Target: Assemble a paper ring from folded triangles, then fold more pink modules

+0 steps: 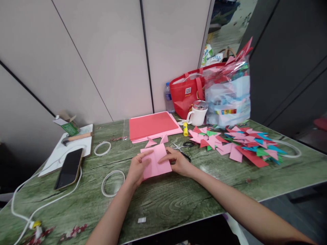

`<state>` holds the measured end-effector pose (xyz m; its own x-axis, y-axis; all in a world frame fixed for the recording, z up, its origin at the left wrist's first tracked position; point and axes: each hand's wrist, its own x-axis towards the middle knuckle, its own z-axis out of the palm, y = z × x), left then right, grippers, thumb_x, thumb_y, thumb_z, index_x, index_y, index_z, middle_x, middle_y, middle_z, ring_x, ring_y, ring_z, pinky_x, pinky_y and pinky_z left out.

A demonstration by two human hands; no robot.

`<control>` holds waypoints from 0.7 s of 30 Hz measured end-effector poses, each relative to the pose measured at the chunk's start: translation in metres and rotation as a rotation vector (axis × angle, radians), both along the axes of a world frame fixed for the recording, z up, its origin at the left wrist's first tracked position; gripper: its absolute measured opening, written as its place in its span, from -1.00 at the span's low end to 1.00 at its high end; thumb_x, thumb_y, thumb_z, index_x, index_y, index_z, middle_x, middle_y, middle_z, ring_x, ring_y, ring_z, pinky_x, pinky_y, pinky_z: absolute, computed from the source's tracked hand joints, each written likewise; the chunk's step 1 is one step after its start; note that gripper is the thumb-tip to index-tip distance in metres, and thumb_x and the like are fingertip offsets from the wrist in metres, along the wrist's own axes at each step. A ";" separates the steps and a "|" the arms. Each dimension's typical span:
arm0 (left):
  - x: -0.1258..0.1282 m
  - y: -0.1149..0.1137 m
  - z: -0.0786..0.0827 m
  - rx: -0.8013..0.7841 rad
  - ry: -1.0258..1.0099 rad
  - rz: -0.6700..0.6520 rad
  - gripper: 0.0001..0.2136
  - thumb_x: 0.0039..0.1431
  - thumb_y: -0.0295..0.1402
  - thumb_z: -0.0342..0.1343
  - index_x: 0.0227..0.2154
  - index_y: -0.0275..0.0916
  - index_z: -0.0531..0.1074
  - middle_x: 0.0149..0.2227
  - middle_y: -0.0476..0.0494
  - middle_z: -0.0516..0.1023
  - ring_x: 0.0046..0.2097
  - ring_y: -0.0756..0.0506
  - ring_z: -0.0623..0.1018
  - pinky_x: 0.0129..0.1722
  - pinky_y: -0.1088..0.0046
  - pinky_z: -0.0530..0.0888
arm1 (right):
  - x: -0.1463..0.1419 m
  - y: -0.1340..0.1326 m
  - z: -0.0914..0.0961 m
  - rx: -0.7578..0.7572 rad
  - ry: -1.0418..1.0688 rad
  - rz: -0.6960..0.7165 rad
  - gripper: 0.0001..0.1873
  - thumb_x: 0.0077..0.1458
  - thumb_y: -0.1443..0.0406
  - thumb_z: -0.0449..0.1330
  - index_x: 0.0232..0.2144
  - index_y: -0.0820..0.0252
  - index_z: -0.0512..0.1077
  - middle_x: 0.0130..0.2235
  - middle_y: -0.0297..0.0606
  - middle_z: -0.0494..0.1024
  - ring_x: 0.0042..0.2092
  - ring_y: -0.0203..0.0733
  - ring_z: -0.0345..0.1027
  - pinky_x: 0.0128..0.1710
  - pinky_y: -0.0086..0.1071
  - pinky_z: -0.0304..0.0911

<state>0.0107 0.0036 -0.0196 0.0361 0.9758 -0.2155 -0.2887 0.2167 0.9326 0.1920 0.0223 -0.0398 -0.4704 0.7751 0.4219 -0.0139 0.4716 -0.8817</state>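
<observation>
A pink sheet of paper (157, 170) with a crease down its middle is held between my two hands above the green table. My left hand (137, 167) grips its left side, thumb on top and the other fingers partly hidden. On the right edge, my right hand (178, 162) pinches the sheet, index finger lying across the front. Just beyond it lie small folded pink pieces (150, 142). Black-handled scissors (186, 156) rest behind my right hand, partly covered by it.
Red and pink sheets (153, 126) lie at the back. A yellow glue stick (185, 129), a white mug (198, 115) and folded paper pieces (252, 141) are to the right. At left are a phone (69, 168), a hammer (78, 136) and white rings (113, 183).
</observation>
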 end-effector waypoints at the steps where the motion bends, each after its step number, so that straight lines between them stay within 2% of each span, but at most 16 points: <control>1: 0.000 0.000 0.000 -0.014 -0.005 -0.011 -0.57 -0.31 -0.44 0.30 -0.23 -0.33 0.51 -0.31 -0.23 0.58 -0.43 -0.06 0.53 -0.41 0.42 0.45 | 0.000 0.000 0.000 0.008 -0.009 -0.002 -0.80 -0.15 0.21 0.31 -0.38 0.07 0.56 -0.13 -0.17 0.35 -0.09 -0.14 0.30 -0.21 -0.33 0.31; 5: -0.001 0.001 -0.001 -0.027 -0.009 -0.033 -0.58 -0.31 -0.45 0.30 -0.24 -0.34 0.52 -0.24 -0.27 0.56 -0.42 -0.05 0.52 -0.43 0.46 0.44 | 0.000 0.001 0.000 0.057 -0.029 -0.039 -0.77 -0.22 0.18 0.35 -0.41 0.10 0.56 -0.17 -0.17 0.39 -0.09 -0.11 0.30 -0.17 -0.29 0.27; 8: 0.000 0.000 0.001 0.031 0.003 -0.042 -0.57 -0.27 -0.48 0.26 -0.19 -0.31 0.50 -0.18 -0.24 0.54 -0.37 -0.03 0.51 -0.41 0.50 0.43 | 0.000 0.003 -0.001 0.060 -0.037 -0.105 -0.79 -0.17 0.15 0.31 -0.44 0.14 0.55 -0.24 -0.19 0.43 -0.17 -0.14 0.33 -0.24 -0.31 0.27; 11: 0.002 -0.001 0.004 0.107 -0.012 -0.099 -0.54 -0.21 -0.47 0.24 -0.11 -0.22 0.45 -0.05 -0.19 0.46 -0.26 -0.07 0.50 -0.34 0.44 0.46 | 0.000 0.004 0.000 0.023 -0.001 -0.181 -0.79 -0.08 0.14 0.24 -0.51 0.16 0.52 -0.28 -0.21 0.46 -0.23 -0.17 0.35 -0.27 -0.32 0.26; 13: 0.004 -0.002 0.005 0.119 -0.028 -0.153 -0.57 -0.14 -0.40 0.23 -0.10 -0.19 0.44 0.01 -0.17 0.40 -0.21 -0.10 0.49 -0.31 0.39 0.49 | 0.000 0.005 0.001 -0.015 0.040 -0.239 -0.78 -0.07 0.13 0.23 -0.51 0.18 0.50 -0.29 -0.22 0.47 -0.23 -0.16 0.35 -0.25 -0.31 0.26; 16: 0.006 -0.004 0.006 0.131 -0.033 -0.191 -0.58 -0.02 -0.21 0.16 -0.06 -0.19 0.41 -0.01 -0.20 0.41 -0.16 -0.14 0.48 -0.29 0.34 0.50 | -0.001 0.005 0.000 -0.127 0.106 -0.290 -0.73 -0.12 0.13 0.26 -0.40 0.20 0.45 -0.37 -0.27 0.47 -0.32 -0.19 0.34 -0.33 -0.34 0.28; 21: 0.011 -0.008 0.006 0.256 0.033 -0.194 -0.26 -0.14 -0.09 0.21 0.14 -0.17 0.15 -0.09 -0.26 0.46 -0.19 -0.17 0.50 -0.27 0.31 0.50 | -0.003 0.005 -0.002 -0.234 0.264 -0.232 -0.42 -0.15 0.21 0.28 -0.04 0.13 0.23 -0.22 -0.24 0.45 -0.28 -0.23 0.36 -0.32 -0.39 0.31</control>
<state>0.0218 -0.0044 -0.0138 0.2235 0.9742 0.0318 -0.2337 0.0219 0.9721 0.1888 0.0270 -0.0421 -0.1715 0.9368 0.3050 -0.1708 0.2767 -0.9457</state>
